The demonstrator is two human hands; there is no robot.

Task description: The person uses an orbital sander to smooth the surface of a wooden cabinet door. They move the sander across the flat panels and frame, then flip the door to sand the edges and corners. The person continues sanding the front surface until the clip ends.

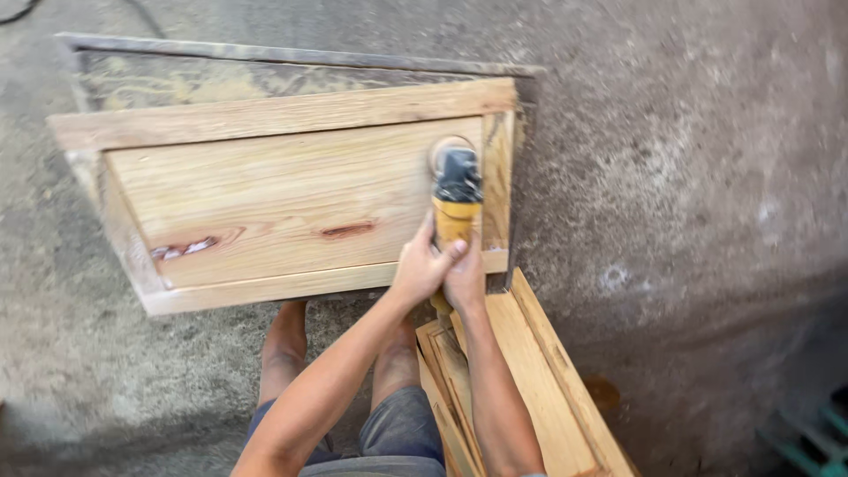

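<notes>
Sander first: a yellow and black handheld power sander (457, 196) sits with its round pad pressed flat on the right end of a pale wooden panel door (291, 199), just inside the right-hand frame rail. Both hands are wrapped around its yellow handle at the near end. The left hand (420, 265) closes over the handle from the left, fingers curled across the top; the right hand (465, 278) grips just beside and under it, the two touching.

The panel door lies flat, tilted a little in the view, its raised frame running round a recessed centre board with two reddish knots. It rests on a dark, dusty worktop board (265, 66) that shows along the far edge.

Near and to the right, more framed wooden panels (539, 389) are stacked at an angle, partly under the right forearm. Bare knees and blue-grey shorts (397, 428) show below the door's near edge. Rough grey concrete floor (689, 177) spreads all around, lightly dusted.
</notes>
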